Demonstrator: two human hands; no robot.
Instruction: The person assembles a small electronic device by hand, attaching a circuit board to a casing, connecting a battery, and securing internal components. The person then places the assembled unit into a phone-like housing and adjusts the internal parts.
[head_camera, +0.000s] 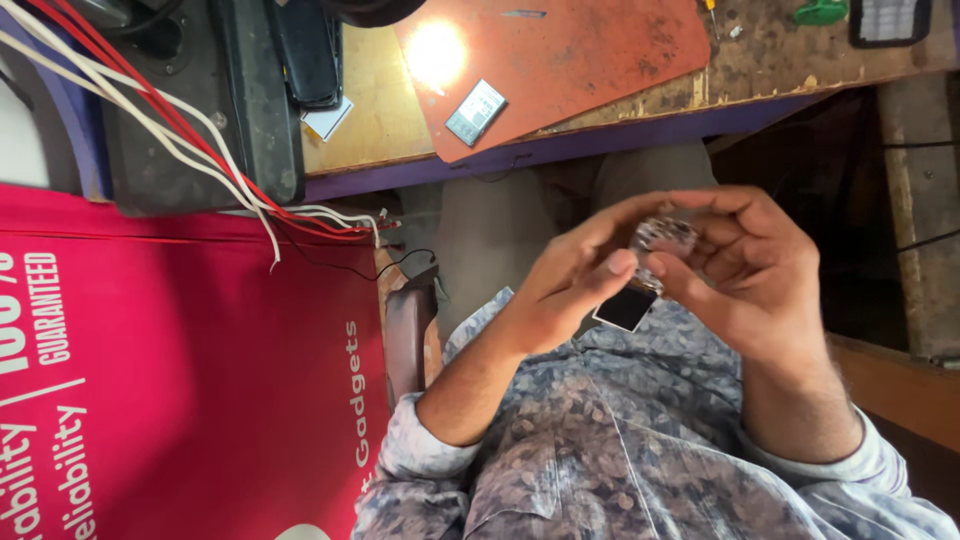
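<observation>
Between my two hands, above my lap and in front of my patterned shirt (600, 450), I hold a small electronic part (645, 270): a crumpled silvery piece at its far end and a flat black square panel at its near end. My left hand (585, 280) pinches it from the left, thumb and forefinger pressed on the middle. My right hand (750, 270) curls over it from the right, fingers bent around the silvery end. Both hands touch it, so neither is nearer. Its long axis seems to run slanted, from the silvery end far and right to the black panel near and left. Farther off, on the desk (760, 60), an orange mat (580, 60) carries a small grey battery (476, 112). At left lie red and white wires (200, 150).
</observation>
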